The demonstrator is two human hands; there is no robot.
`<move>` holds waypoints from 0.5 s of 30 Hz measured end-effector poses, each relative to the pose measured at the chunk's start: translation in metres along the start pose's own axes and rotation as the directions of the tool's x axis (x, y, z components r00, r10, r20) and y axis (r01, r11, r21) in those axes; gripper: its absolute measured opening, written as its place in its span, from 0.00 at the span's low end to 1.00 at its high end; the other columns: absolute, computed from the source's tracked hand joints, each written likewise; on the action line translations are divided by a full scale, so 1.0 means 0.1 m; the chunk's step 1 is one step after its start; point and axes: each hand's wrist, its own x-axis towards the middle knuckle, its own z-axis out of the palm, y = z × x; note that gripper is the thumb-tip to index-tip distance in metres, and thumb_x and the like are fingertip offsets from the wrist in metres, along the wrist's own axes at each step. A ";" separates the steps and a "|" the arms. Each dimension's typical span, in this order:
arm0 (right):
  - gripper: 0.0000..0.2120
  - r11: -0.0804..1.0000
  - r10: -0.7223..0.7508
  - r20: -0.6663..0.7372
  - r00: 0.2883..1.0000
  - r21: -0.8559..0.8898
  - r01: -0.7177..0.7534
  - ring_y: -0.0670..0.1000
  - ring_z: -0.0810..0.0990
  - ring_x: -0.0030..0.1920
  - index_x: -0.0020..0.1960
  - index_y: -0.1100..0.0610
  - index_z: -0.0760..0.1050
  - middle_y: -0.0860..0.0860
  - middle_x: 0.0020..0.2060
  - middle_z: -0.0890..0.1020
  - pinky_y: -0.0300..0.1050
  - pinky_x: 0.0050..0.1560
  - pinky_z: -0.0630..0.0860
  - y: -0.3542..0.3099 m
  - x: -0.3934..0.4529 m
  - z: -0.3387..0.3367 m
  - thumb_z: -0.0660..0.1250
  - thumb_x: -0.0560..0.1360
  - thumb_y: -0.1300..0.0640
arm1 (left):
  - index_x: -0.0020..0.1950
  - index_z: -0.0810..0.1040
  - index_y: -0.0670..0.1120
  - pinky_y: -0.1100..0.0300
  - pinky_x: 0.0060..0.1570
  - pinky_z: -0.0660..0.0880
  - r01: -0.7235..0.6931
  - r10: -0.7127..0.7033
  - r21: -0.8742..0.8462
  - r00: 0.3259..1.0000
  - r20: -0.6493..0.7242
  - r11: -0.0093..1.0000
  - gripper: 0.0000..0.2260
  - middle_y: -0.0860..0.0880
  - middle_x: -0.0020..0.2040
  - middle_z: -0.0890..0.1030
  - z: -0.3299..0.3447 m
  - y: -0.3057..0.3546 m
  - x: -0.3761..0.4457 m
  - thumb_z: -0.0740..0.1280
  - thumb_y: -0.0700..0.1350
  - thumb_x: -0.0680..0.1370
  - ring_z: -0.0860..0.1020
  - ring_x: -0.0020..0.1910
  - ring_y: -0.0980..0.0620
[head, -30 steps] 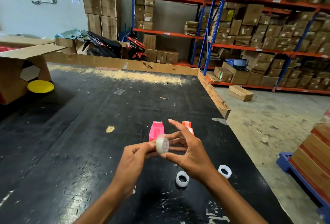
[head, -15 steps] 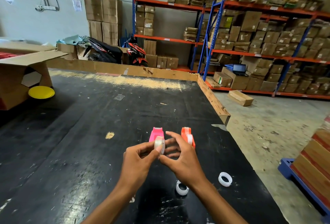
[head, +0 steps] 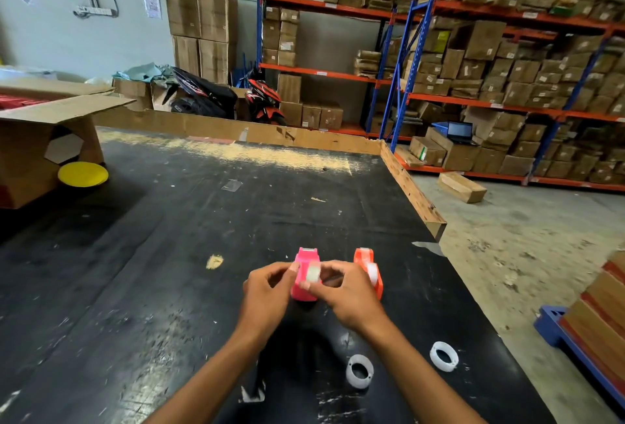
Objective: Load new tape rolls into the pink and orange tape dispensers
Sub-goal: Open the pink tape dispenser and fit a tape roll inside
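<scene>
Two hands meet over the pink dispenser (head: 303,280) near the middle of the black table (head: 142,254). The left hand (head: 267,291) and the right hand (head: 348,291) pinch a small clear tape roll (head: 313,272) between their fingertips, right at the top of the pink dispenser; motion blur makes it hard to tell whether the roll is already seated in it or only held against it. The dispenser's lower near side is hidden behind the fingers. Just right of it stands the orange dispenser (head: 368,269), partly covered by the right hand, with a pale roll showing in its side. Nearer the camera, two empty white cores (head: 359,371) lie apart on the table, the right one (head: 444,356) close to the table edge. Far left, an open cardboard box (head: 37,139) is cut off by the frame, a yellow disc (head: 83,174) beside it. Beyond the table's far edge, shelving (head: 490,85) full of cartons runs off the right side.
</scene>
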 end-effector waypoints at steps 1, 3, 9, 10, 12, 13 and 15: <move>0.13 1.000 0.010 -0.008 1.000 0.003 -0.010 0.57 0.84 0.47 0.50 0.61 0.83 0.59 0.45 0.86 0.49 0.50 0.79 0.01 0.05 -0.02 0.77 0.67 0.60 | 0.44 0.85 0.52 0.67 0.45 0.78 -0.004 0.005 0.042 1.000 -0.013 0.999 0.09 0.58 0.39 0.86 0.00 -0.06 0.07 0.68 0.40 0.75 0.81 0.39 0.66; 0.14 1.000 0.011 -0.005 1.000 -0.008 -0.012 0.56 0.83 0.45 0.50 0.60 0.82 0.59 0.45 0.85 0.46 0.50 0.79 0.03 0.15 -0.05 0.78 0.66 0.60 | 0.49 0.85 0.48 0.70 0.45 0.76 0.004 -0.003 0.132 1.000 -0.013 0.991 0.07 0.56 0.44 0.86 0.01 -0.20 0.20 0.68 0.40 0.75 0.80 0.40 0.68; 0.16 0.997 0.036 -0.003 0.999 -0.073 -0.036 0.58 0.84 0.47 0.50 0.64 0.79 0.61 0.46 0.85 0.51 0.52 0.81 0.14 0.41 -0.08 0.79 0.64 0.62 | 0.55 0.83 0.42 0.48 0.52 0.80 0.125 -0.132 0.134 0.990 0.046 0.983 0.10 0.43 0.48 0.86 0.10 -0.49 0.34 0.69 0.40 0.75 0.84 0.49 0.45; 0.16 0.996 0.039 -0.001 0.999 -0.081 -0.039 0.58 0.84 0.48 0.50 0.64 0.79 0.60 0.45 0.85 0.51 0.52 0.81 0.15 0.44 -0.08 0.79 0.64 0.63 | 0.56 0.83 0.43 0.49 0.52 0.80 0.118 -0.124 0.134 0.991 0.041 0.984 0.11 0.44 0.49 0.86 0.11 -0.52 0.33 0.69 0.41 0.75 0.84 0.49 0.48; 0.16 0.993 0.041 0.020 0.999 -0.114 -0.038 0.56 0.84 0.46 0.48 0.62 0.79 0.57 0.43 0.85 0.49 0.50 0.80 0.18 0.51 -0.05 0.79 0.64 0.62 | 0.56 0.83 0.44 0.62 0.50 0.79 0.090 -0.095 0.150 0.995 0.021 0.985 0.11 0.47 0.50 0.86 0.12 -0.57 0.33 0.70 0.43 0.74 0.83 0.47 0.56; 0.16 0.990 0.040 0.040 0.998 -0.139 -0.035 0.54 0.83 0.44 0.48 0.61 0.79 0.54 0.42 0.85 0.48 0.50 0.80 0.20 0.54 -0.03 0.79 0.63 0.61 | 0.56 0.83 0.45 0.70 0.47 0.77 0.079 -0.081 0.160 0.997 0.010 0.984 0.11 0.48 0.50 0.86 0.12 -0.58 0.32 0.70 0.44 0.74 0.82 0.46 0.60; 0.16 0.980 0.051 0.077 0.996 -0.197 -0.035 0.51 0.82 0.43 0.48 0.59 0.79 0.52 0.41 0.83 0.48 0.49 0.79 0.23 0.58 0.00 0.79 0.63 0.60 | 0.56 0.83 0.45 0.78 0.43 0.73 0.063 -0.065 0.169 0.998 0.010 0.984 0.11 0.50 0.51 0.86 0.13 -0.59 0.31 0.69 0.45 0.75 0.80 0.46 0.64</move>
